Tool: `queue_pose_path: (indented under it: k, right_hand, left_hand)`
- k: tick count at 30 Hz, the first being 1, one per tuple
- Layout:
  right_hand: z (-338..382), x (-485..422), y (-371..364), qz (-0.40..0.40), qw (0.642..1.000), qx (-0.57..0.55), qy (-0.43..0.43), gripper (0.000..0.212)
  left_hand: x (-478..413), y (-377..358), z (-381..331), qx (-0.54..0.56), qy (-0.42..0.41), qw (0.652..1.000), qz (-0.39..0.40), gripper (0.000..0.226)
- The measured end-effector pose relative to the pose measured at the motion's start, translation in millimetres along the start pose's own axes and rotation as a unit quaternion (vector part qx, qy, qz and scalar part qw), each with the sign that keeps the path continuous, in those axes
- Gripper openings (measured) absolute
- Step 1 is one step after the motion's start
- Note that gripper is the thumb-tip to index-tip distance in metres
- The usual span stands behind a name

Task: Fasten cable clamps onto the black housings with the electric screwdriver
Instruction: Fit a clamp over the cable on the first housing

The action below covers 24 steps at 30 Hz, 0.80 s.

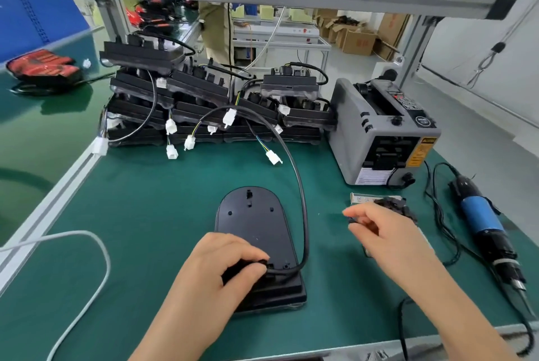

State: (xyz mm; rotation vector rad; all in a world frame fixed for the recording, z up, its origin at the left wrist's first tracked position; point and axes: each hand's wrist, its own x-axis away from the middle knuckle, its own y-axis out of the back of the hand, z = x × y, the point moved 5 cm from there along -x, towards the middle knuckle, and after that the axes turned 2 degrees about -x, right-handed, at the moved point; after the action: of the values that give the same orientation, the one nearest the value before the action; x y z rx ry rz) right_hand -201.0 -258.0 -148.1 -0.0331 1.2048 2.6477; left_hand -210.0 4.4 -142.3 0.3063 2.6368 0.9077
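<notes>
Bench [140, 215] under a green mat carries everything. Along its back edge a stack [204, 104] of black housings lies several layers high, with leads ending in white plugs [171, 127] hanging forward. At the back right corner, touching the stack, stands a grey dispenser [379, 133]; its yellow label and white sticker bear print too small to read. One housing [256, 223] lies flat, back up, near the middle of the front edge, and its black cable [302, 200] arches from its near end up toward the stack. The screwdriver [484, 223], black with a blue band, lies untouched along the right edge. The left hand [221, 267] rests on the housing's near end, fingers curled round the cable where it enters. The right hand [388, 232] is well apart from it, just right of the housing, thumb and forefinger pinching one small black clamp [351, 219]. Behind that hand sits a small open box [361, 199] heaped with black clamps [390, 204], partly hidden by the hand; the print on its flap is unreadable. A white cord [99, 258] loops over the front left corner.
</notes>
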Motion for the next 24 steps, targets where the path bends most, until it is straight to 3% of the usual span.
queue_pose_path:
  k: [3, 5, 11, 14, 24]
  right_hand:
    - [-22.1, -6.7, 12.1, -0.015, 0.983, 0.178, -0.032, 0.019]
    - [-37.8, -6.2, 21.9, -0.026, 0.972, 0.229, -0.051, 0.02]
    - [-78.4, -2.6, 52.0, -0.097, 0.962, 0.236, -0.1, 0.018]
    - [-93.2, -5.2, 59.4, -0.097, 0.957, 0.245, -0.12, 0.019]
    - [-99.0, -10.0, 50.8, -0.093, 0.97, 0.211, -0.078, 0.012]
  left_hand:
    - [-4.4, -0.8, -1.8, -0.012, 0.017, 1.0, 0.008, 0.015]
    - [-8.0, -2.4, -1.2, -0.02, 0.028, 0.999, 0.019, 0.01]
    - [-9.6, -2.5, -0.4, -0.005, 0.017, 0.999, 0.044, 0.021]
    - [-9.5, -2.5, -0.8, 0.004, 0.018, 0.999, 0.044, 0.026]
    - [-6.8, -7.0, 4.3, 0.026, 0.038, 0.999, 0.023, 0.037]
